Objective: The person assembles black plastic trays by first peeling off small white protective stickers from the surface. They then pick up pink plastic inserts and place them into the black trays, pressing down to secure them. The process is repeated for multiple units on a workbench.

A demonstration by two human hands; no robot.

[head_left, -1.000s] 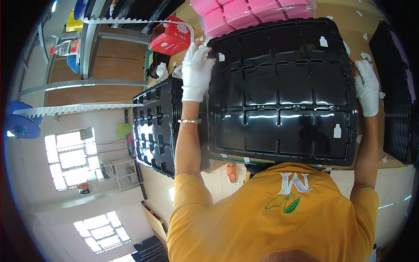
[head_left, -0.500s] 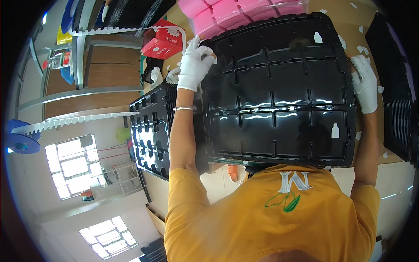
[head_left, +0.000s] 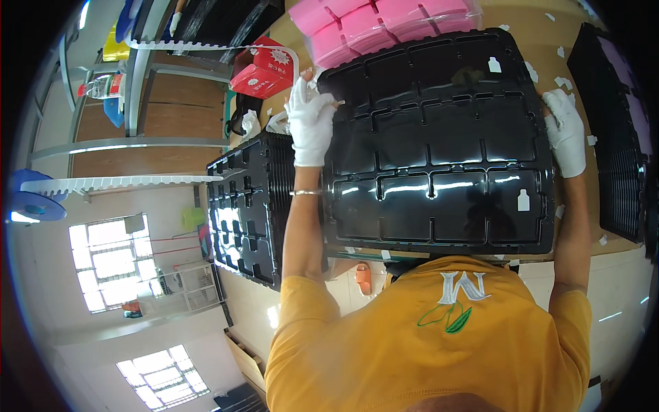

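Note:
A large black plastic tray (head_left: 412,147) with moulded compartments lies in front of me, apparently topping a stack. Two white bottle-shaped labels stick to its right side, a far label (head_left: 494,65) and a near label (head_left: 524,200). My left hand (head_left: 312,130), in a white glove with bare fingertips, is at the tray's far left edge. Its thumb and forefinger pinch what looks like a small white label (head_left: 341,102), mostly hidden. My right hand (head_left: 566,134), gloved alike, has its fingers curled against the tray's right edge.
Pink packs (head_left: 384,31) lie beyond the tray, with a red box (head_left: 264,72) at far left. More black trays stand in a left stack (head_left: 244,206) and a right stack (head_left: 621,137). A notched white strip (head_left: 206,46) stretches from the metal rack. White scraps litter the brown tabletop (head_left: 525,20).
My left hand has come slightly nearer and right, its forearm swinging right. A white bit now shows at its fingertips. My right hand keeps to the tray's edge. The whole view has shifted a little.

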